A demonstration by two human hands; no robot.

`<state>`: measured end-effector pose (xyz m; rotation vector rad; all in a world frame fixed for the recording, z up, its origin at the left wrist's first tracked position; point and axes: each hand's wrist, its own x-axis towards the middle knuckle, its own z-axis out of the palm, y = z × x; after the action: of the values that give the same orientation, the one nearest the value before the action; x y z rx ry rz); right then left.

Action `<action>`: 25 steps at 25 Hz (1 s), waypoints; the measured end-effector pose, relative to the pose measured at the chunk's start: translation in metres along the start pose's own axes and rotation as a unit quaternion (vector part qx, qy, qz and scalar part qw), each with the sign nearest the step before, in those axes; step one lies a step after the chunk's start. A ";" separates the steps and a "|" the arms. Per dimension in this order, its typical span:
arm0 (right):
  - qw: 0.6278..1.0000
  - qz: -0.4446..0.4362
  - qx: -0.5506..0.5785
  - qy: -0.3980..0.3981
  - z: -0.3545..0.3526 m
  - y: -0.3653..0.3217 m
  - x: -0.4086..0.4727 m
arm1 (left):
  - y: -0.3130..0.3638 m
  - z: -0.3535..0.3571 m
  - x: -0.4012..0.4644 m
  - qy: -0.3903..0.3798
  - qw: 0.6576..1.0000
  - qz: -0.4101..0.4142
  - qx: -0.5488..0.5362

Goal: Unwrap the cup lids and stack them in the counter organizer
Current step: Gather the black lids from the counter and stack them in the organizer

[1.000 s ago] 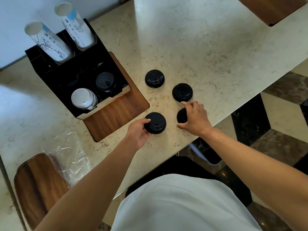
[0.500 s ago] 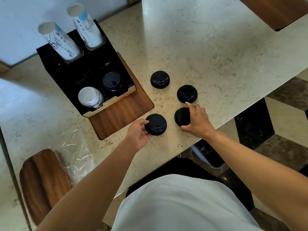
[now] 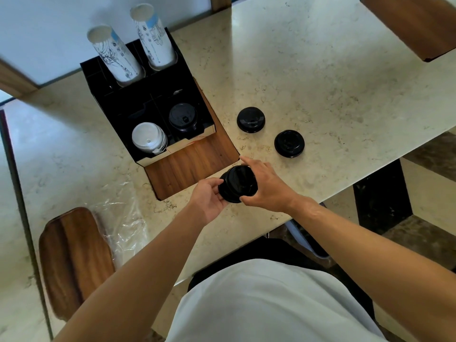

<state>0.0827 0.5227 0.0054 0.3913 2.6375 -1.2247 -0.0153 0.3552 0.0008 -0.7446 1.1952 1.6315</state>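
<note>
Both hands meet over the near edge of the beige marble counter (image 3: 308, 70), clasping a small stack of black plastic cup lids (image 3: 238, 183): the left hand (image 3: 208, 201) grips it from 8 o'clock, the right hand (image 3: 267, 186) from 3 o'clock. Two single black lids lie flat at 1 o'clock, one (image 3: 251, 119) farther, one (image 3: 289, 143) nearer. At 11 o'clock the black compartmented organizer (image 3: 148, 99) holds a white lid stack (image 3: 148, 138), a black lid stack (image 3: 183, 117) and two tall printed paper-cup stacks (image 3: 116, 55). Crumpled clear plastic wrap (image 3: 123, 223) lies at 8 o'clock.
</note>
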 end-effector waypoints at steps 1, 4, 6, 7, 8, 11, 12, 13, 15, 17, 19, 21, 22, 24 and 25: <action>1.000 -0.007 -0.002 -0.010 0.003 -0.003 0.001 | -0.001 -0.001 0.000 0.001 1.000 0.001 -0.001; 1.000 -0.014 -0.003 -0.022 0.006 -0.006 0.006 | -0.002 -0.005 0.000 0.002 1.000 0.007 -0.011; 0.999 -0.016 -0.004 -0.032 0.006 -0.007 0.007 | -0.001 -0.004 0.000 -0.004 1.000 0.009 -0.014; 0.999 -0.018 -0.007 -0.037 0.007 -0.006 0.007 | -0.001 -0.002 0.000 -0.007 1.000 0.012 -0.008; 0.999 -0.019 -0.009 -0.041 0.006 -0.005 0.007 | -0.001 0.001 0.000 -0.011 1.000 0.017 0.004; 0.999 -0.017 -0.003 -0.042 0.003 0.000 0.008 | -0.001 0.012 0.001 -0.023 0.998 0.027 0.047; 0.999 -0.013 -0.001 -0.042 0.000 0.002 0.009 | -0.001 0.016 0.003 -0.024 0.997 0.029 0.065; 0.999 -0.007 0.004 -0.045 -0.004 0.006 0.009 | -0.001 0.020 0.006 -0.022 0.996 0.030 0.078; 0.998 0.009 0.019 -0.052 -0.013 0.015 0.010 | -0.001 0.029 0.011 -0.009 0.995 0.029 0.094; 0.998 0.034 0.036 -0.027 -0.023 0.026 0.012 | 0.001 0.036 0.019 0.010 0.995 0.033 0.093; 0.996 0.064 0.014 0.061 -0.036 0.041 0.017 | 0.003 0.041 0.025 0.024 0.996 0.037 0.073; 0.981 0.104 -0.048 0.155 -0.051 0.059 0.025 | 0.005 0.046 0.031 0.031 0.997 0.036 0.060; 0.972 0.126 -0.076 0.181 -0.058 0.068 0.029 | 0.005 0.049 0.034 0.035 0.997 0.033 0.059; 0.963 0.150 -0.114 0.191 -0.070 0.082 0.036 | 0.006 0.053 0.037 0.044 0.998 0.024 0.047; 0.964 0.153 -0.122 0.180 -0.074 0.090 0.039 | 0.006 0.057 0.039 0.052 0.998 0.015 0.029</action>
<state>0.0688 0.6415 -0.0231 1.0143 2.8276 -0.7810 -0.0319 0.4211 -0.0121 -0.7845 1.3282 1.5920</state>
